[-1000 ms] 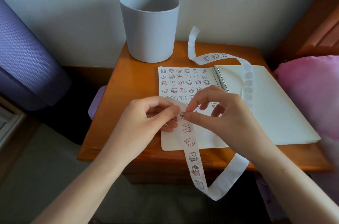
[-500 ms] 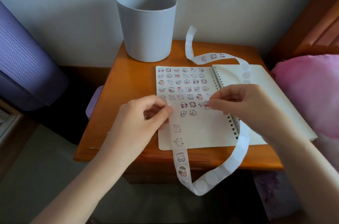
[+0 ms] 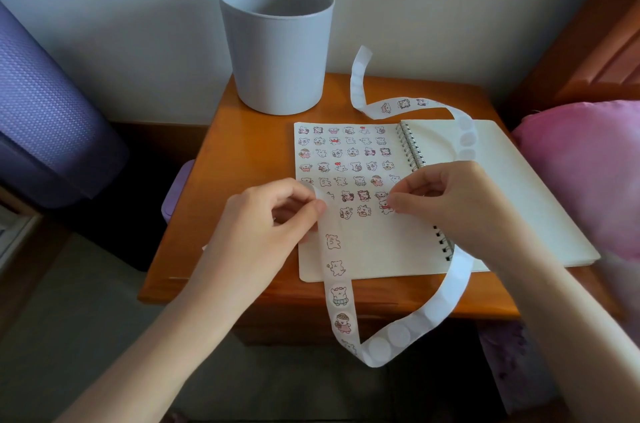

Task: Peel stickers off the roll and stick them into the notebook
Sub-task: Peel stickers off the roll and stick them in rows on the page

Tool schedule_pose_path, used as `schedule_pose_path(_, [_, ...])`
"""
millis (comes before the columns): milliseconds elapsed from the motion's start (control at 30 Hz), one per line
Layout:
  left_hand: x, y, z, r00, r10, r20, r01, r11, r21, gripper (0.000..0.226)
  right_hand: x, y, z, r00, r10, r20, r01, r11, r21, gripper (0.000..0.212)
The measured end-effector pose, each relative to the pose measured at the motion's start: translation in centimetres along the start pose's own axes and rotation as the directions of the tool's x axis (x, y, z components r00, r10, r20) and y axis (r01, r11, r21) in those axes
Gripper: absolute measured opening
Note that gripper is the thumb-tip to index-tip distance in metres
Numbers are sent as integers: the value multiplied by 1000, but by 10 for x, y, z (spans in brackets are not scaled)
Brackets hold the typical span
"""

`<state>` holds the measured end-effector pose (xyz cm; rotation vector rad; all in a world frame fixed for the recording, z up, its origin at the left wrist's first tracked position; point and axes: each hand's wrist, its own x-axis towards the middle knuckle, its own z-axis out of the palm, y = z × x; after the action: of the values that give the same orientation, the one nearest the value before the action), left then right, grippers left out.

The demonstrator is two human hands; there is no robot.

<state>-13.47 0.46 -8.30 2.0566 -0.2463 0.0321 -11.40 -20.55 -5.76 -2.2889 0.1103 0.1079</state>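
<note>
An open spiral notebook (image 3: pixel 374 246) lies on the wooden bedside table (image 3: pixel 242 159). Its left page carries several rows of small cartoon stickers. A long white sticker strip (image 3: pixel 337 284) hangs over the table's front edge, loops below it and runs back up across the right page. My left hand (image 3: pixel 273 221) pinches the strip's top end at the page's left edge. My right hand (image 3: pixel 450 204) holds a small sticker (image 3: pixel 385 207) with its fingertips against the page, at the right end of the lowest sticker row.
A tall grey bin (image 3: pixel 277 48) stands at the table's back left against the wall. A pink cushion (image 3: pixel 588 173) lies to the right, a purple object (image 3: pixel 45 117) to the left. The strip's far end (image 3: pixel 360 83) curls up behind the notebook.
My right hand pulled a sticker off the strip and carried it right and down to the lowest sticker row on the page. My left hand kept its pinch on the strip.
</note>
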Motion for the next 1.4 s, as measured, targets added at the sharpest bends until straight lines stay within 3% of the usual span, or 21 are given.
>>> schedule_pose_path(433, [1,-2,1,1000,-10,4,10,1000,13,5,3,4,3,1000,-14,-15,14,999,-34,10])
schedule_pose_path(1000, [0,-1,0,999,-32,3,32,999,16,5,1,6,11,995,-84,-61,68,972,-223,9])
schedule_pose_path(1233, [1,0,-1,999,-44,12,44,999,22,1,2,6,7,995,-79,-66,64,977,-201,8])
schedule_pose_path(1400, [0,0,-1,999,-37,11,37,999,28,1,0,-1,15,991,-62,-116,26,956,-292,27])
